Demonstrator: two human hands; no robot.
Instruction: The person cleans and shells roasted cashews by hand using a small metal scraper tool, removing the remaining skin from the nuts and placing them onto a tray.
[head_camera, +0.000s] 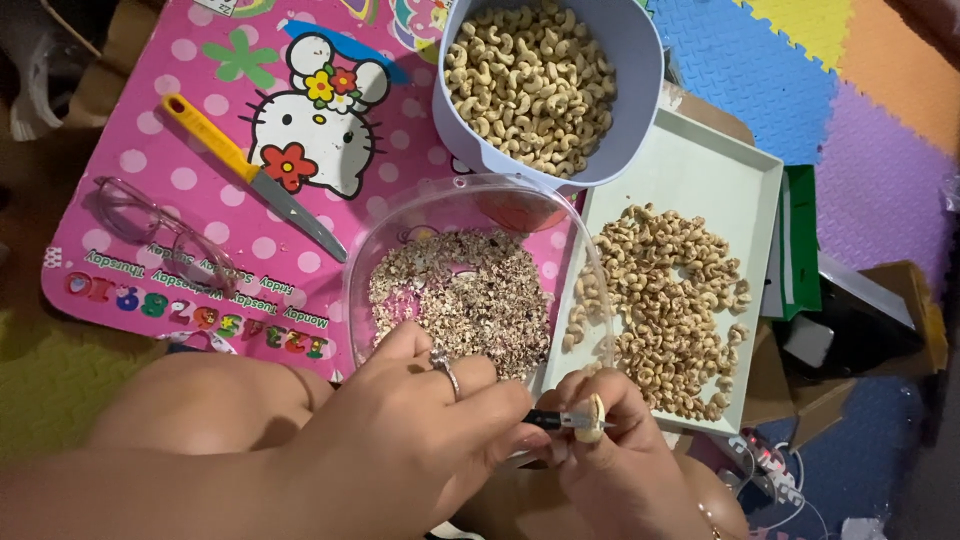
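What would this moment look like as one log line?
left hand: holds small knife | right hand: holds cashew | clear bowl: peelings | tray: unpeeled cashews

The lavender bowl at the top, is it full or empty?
Nearly full: the lavender bowl holds pale cashew nuts heaped close to its rim.

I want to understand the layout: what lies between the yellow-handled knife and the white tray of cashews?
In the head view, the clear bowl of peel scraps sits between the yellow-handled knife and the white tray.
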